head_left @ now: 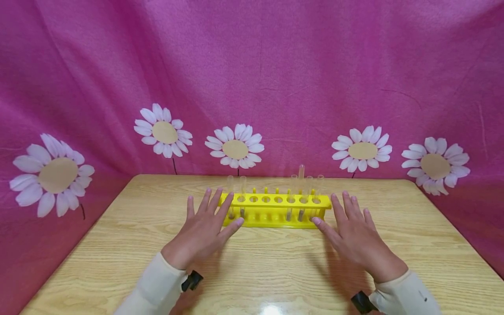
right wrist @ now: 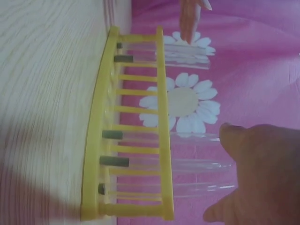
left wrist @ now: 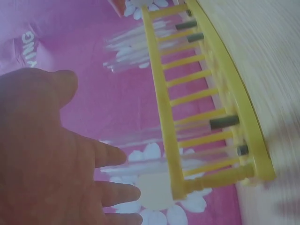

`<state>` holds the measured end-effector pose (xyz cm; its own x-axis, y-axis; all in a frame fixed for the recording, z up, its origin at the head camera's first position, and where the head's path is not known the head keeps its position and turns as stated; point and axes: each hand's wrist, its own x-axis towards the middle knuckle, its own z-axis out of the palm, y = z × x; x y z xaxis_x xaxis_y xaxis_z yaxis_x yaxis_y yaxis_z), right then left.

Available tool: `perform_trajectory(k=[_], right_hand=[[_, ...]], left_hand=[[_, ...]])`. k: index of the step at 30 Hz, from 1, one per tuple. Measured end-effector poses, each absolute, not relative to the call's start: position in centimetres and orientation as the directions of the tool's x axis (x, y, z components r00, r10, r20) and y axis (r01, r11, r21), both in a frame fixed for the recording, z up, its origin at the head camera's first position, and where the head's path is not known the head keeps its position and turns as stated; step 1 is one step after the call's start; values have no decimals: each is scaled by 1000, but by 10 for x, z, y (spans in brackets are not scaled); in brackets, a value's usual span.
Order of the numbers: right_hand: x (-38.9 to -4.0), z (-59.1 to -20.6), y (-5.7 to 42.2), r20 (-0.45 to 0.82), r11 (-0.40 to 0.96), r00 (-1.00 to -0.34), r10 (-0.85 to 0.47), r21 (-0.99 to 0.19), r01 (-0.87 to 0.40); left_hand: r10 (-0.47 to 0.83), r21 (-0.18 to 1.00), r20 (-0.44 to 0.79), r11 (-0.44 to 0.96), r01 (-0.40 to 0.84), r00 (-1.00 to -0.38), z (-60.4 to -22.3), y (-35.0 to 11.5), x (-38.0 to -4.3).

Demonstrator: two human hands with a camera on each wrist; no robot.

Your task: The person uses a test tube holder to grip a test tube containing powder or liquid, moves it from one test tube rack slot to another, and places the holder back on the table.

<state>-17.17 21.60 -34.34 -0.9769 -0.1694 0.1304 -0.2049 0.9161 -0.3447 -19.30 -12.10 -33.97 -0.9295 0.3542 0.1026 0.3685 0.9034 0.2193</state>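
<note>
Fingers (head_left: 348, 205) on both hands are straight and spread wide, held out flat over a pale wooden counter (head_left: 271, 267), and from here I can see the left hand (head_left: 204, 232) at lower left of centre and the right hand (head_left: 358, 238) at lower right, one at each end of a yellow rack (head_left: 271, 204). That rack stands upright just below the middle of the frame. The thumbs overlap its front edge in the head view, though I cannot tell whether either hand actually touches it. Two clear tubes (head_left: 243, 186) stand in its left end and three more clear tubes (head_left: 309, 186) in its right, each with something dark (head_left: 301, 215) at the bottom, while the holes in the middle are free; behind the right group, another tube (head_left: 301, 170) rises higher. In the right wrist view, the right thumb is near the tops of the nearer tubes. Cream sleeves (head_left: 153, 284) come in from the bottom corners, with black pieces (head_left: 192, 281) at the wrists. A magenta cloth (head_left: 252, 65) fills the upper frame, printed with big white daisies (head_left: 164, 132).
</note>
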Motion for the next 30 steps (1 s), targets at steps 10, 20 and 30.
perform_trajectory(k=[10, 20, 30], right_hand=[[-178, -346, 227, 68, 923, -990, -127, -357, -143], [-183, -355, 231, 43, 919, -993, -107, -376, -115], [-190, -356, 241, -30, 905, -996, -82, -422, -62]], left_hand=[[313, 278, 110, 902, 332, -943, -345, -130, -205], [283, 382, 108, 873, 303, -953, -358, -137, -217], [238, 535, 123, 802, 266, -963, -367, -144, -235]])
